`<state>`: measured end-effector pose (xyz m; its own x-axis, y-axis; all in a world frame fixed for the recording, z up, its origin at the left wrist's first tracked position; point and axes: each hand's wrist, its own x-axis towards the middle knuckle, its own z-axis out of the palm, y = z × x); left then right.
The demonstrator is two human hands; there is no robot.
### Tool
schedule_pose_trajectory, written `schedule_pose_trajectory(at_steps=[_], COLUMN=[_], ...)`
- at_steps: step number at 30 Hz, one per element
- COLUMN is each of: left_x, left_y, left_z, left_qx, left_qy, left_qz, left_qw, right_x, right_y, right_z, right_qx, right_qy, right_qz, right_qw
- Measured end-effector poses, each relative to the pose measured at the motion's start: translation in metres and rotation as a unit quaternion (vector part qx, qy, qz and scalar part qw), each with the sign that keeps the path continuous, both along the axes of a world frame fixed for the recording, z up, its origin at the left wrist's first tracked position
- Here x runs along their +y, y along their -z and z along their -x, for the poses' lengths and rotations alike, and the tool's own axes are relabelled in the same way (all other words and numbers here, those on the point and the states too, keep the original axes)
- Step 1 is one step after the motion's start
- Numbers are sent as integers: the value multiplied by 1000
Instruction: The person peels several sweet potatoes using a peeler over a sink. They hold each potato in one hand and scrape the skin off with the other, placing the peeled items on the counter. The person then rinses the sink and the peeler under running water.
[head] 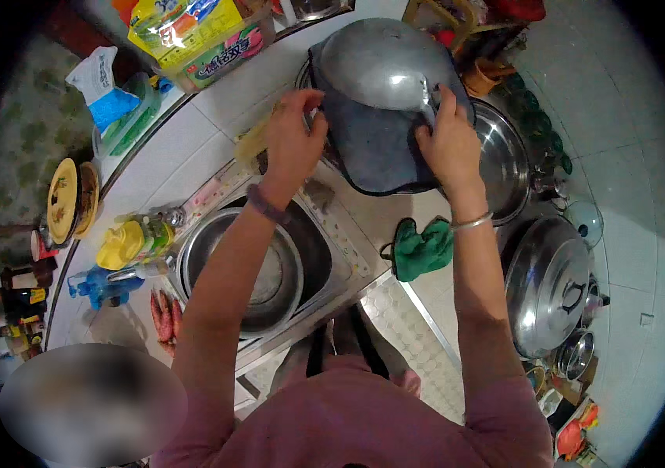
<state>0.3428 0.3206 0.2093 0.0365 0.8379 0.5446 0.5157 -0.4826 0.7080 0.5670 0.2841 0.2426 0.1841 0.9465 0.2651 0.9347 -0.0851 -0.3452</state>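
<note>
A domed grey metal lid or vessel (388, 61) rests over a dark grey sheet with black edging (370, 155), on the counter beyond the sink. My right hand (452, 140) is at its near right side, thumb and fingers around a shiny metal handle (426, 96). At the sheet's left edge is my left hand (294, 131), fingers bent and thumb apart; whether it pinches the edge cannot be told. A yellowish thing (251, 143), partly hidden, lies beside that hand. Below my left forearm, a round metal basin (271, 275) sits in the sink (317, 245).
A green oven mitt (423, 248) lies near the counter's front edge. To the right are a wide metal pan (502, 164) and a large lidded pot (549, 286). Left of the sink stand a yellow-capped bottle (121, 245) and several reddish roots (165, 316). A blurred patch covers the lower left.
</note>
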Motion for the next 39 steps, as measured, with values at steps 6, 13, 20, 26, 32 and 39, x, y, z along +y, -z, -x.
schedule_pose_trajectory(at_steps=[6,13,20,26,32,39], left_x=[39,61,65,36,-54,-163], left_y=[-13,-29,-38,-46,-69,-69], left_z=[-38,-85,-115,-92,-23,81], left_qx=[-67,95,251,188,133,217], left_qy=[-7,79,80,152,146,134], left_qz=[73,-45,-32,-59,-109,-53], left_qw=[995,991,964,969,974,966], right_x=[6,-33,-57,-59,-50,-26], right_y=[-36,-105,-131,-133,-145,-117], right_z=[-27,-63,-86,-109,-105,-63], right_qx=[81,600,624,626,530,241], right_qy=[-85,-104,-84,-62,-33,-61], right_qz=[-79,-55,-30,-30,-18,158], right_qw=[990,791,777,776,847,956])
